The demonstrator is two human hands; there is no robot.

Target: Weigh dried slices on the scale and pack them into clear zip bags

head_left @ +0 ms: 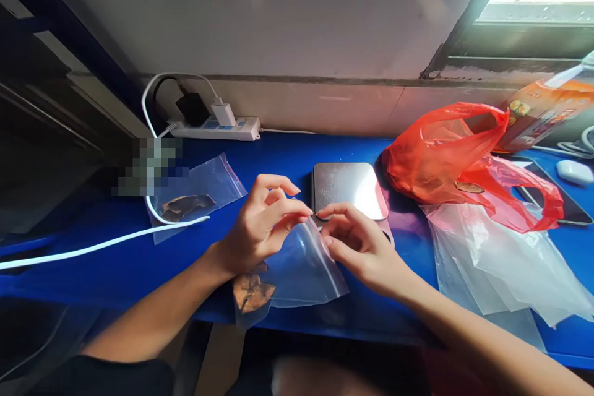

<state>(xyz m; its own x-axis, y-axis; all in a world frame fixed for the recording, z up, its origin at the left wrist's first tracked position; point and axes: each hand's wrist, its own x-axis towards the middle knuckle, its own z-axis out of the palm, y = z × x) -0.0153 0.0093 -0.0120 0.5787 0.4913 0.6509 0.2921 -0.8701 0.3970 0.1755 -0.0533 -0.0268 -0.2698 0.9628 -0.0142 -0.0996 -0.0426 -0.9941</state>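
Observation:
A clear zip-lock bag [304,272] lies at the front edge of the blue table, with brown, dried-looking pieces [253,292] in its lower left end. My left hand [264,223] pinches the bag's far corner by the zip strip, thumb and fingertips together. From the other side, my right hand [364,250] grips the zip edge between thumb and curled fingers. Just behind the hands sits a small digital scale [350,189] with a shiny metal plate. To the left, a second zip-lock bag [211,176] lies flat with a dark brown piece [188,205] inside.
A red plastic bag [431,154] stands at the right, beside a stack of clear bags [501,266]. Behind it are an orange package [542,111] and a white mouse-like object [574,172]. A power strip [241,129] and white cable [93,250] are at the left.

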